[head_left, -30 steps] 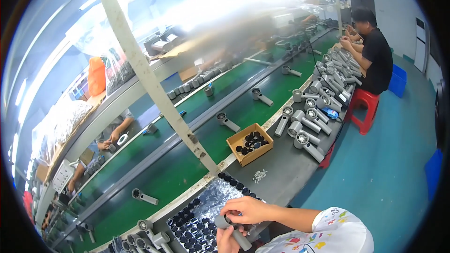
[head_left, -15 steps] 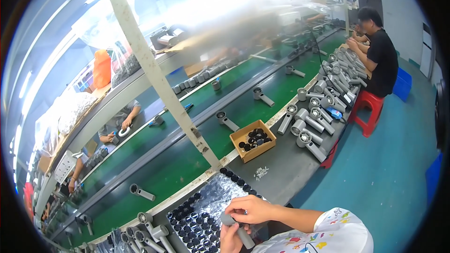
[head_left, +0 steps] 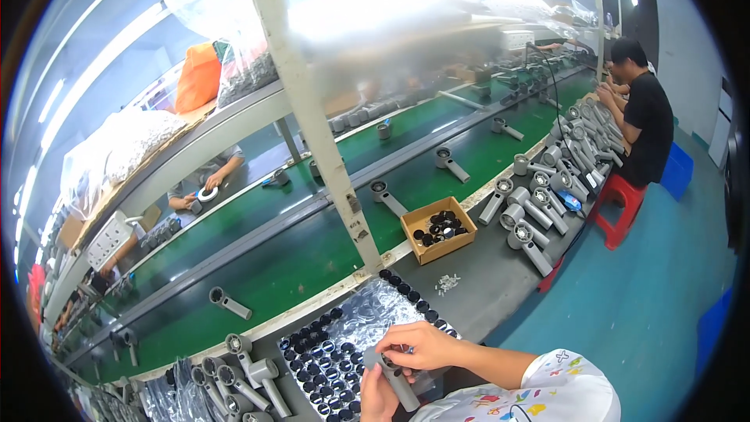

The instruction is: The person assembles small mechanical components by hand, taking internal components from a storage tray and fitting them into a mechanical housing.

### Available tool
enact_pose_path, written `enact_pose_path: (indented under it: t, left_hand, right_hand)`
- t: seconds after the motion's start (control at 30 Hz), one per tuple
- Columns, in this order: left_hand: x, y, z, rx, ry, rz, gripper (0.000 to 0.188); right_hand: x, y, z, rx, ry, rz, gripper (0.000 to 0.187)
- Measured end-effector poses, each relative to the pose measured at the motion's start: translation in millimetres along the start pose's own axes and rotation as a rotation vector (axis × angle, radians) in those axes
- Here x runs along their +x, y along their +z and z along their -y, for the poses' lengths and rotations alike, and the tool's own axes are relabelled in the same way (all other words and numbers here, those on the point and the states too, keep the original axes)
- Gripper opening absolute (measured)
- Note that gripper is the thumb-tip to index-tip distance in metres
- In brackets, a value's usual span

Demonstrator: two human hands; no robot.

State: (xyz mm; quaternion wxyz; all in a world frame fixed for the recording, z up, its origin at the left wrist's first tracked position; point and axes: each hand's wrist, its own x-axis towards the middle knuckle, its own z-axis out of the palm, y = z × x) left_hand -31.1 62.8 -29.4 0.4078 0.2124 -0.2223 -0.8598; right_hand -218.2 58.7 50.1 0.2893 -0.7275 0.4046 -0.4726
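Note:
My left hand (head_left: 378,397) is wrapped round a grey hair dryer body (head_left: 403,393), low at the front, its handle slanting down to the right. Bent over its round head are the fingers of my right hand (head_left: 422,345), closed against it; whether they also pinch a small part is hidden. Just beyond my hands, several round black caps (head_left: 322,365) lie in rows on a sheet of clear plastic film (head_left: 373,309). More grey hair dryer bodies (head_left: 258,375) stand to the left of the caps.
An open cardboard box (head_left: 439,250) of black parts stands beyond a small pile of white pieces (head_left: 448,284). Grey bodies crowd the bench (head_left: 500,285) on the right. A green conveyor belt (head_left: 285,277) runs behind a pale post (head_left: 312,121). A co-worker (head_left: 647,113) sits on a red stool (head_left: 621,205).
The view has shifted, so the bench and belt sit differently in the picture. Both hands stay on the hair dryer body, and my right fingers have moved slightly over its head.

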Motion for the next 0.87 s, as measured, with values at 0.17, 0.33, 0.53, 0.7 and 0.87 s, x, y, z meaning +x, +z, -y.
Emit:
enact_pose_path:
  t: [0.17,0.33,0.53,0.7,0.87]
  left_hand:
    - [-2,3,-5,-0.004,0.023,-0.053,0.041]
    - [9,4,-8,-0.13,0.03,-0.14,0.048]
    - [4,18,-21,-0.219,0.088,-0.071,0.05]
    - [-1,11,-16,-0.242,0.084,-0.053,0.055]
    - [-3,3,-16,-0.276,0.082,0.003,0.06]
  right_hand:
    - [3,2,6,0.091,0.15,0.042,0.016]
    - [21,-4,15,-0.155,-0.014,-0.078,0.014]
    - [31,11,13,-0.075,0.019,-0.041,0.02]
    - [24,12,6,-0.17,-0.039,0.036,0.023]
    - [20,14,4,-0.184,-0.023,0.119,0.024]
